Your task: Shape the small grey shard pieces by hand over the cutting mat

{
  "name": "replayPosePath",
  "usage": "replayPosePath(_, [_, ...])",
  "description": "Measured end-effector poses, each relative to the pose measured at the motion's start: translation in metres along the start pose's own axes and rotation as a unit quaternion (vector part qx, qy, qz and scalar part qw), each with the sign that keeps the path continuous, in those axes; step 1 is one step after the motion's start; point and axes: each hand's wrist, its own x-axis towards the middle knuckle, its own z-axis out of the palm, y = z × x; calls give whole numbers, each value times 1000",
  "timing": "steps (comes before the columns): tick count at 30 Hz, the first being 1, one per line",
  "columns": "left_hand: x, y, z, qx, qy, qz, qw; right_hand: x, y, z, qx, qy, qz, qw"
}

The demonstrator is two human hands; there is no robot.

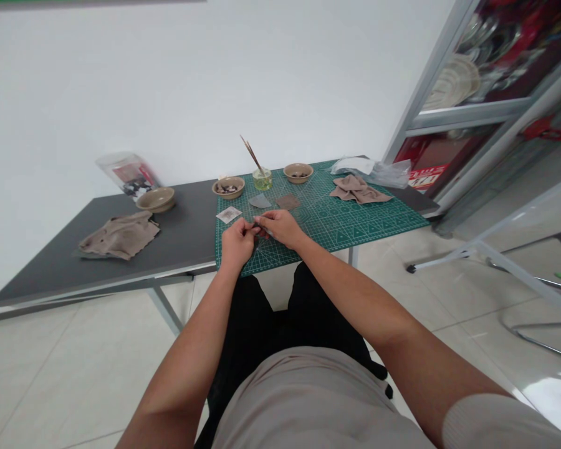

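Small dark sliver [260, 228], too small to identify further, held at lower centre of the frame above the near edge of a green gridded cutting mat [359, 227]. Grip: narrow, with the left hand [236, 243] and right hand [280, 227] closed together, fingertips meeting on the sliver; exact finger placement partly hidden. Nearest on the mat, just above the hands: white paper card [229, 214], grey flake-like piece [260, 201], brown piece [288, 201]. Along the mat's far side: tan bowl of dark and pale pieces [227, 187], at its left corner, just off the mat; small glass jar of pale green liquid [262, 179] holding tilted brushes [249, 153]; second tan bowl [298, 173]. At the mat's right: crumpled taupe cloth [359, 190], with clear plastic bag [393, 173] behind it. Grey table [51, 274], left of the mat: larger taupe cloth [119, 236], third tan bowl [156, 199], printed plastic packet [129, 174], the packet propped against the white wall [168, 93]. Upper right of the frame: glass-fronted cabinet [467, 81] with plates and metalware inside.
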Motion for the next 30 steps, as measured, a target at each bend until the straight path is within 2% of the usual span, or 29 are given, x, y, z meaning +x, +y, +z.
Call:
replayPosePath(8, [1,-3,2,4,36,-2,999,-1,-5,2,38,18,-4,999])
replayPosePath(17, [1,-3,1,7,29,4,1000,-2,-3,-1,35,-12,-12,999])
replayPosePath(23, [1,-4,1,22,29,12,999,0,-1,-2,-26,-56,-26,998])
replayPosePath(30, [-1,-2,1,81,5,33,996,1,1,-1,-76,-13,-17,997])
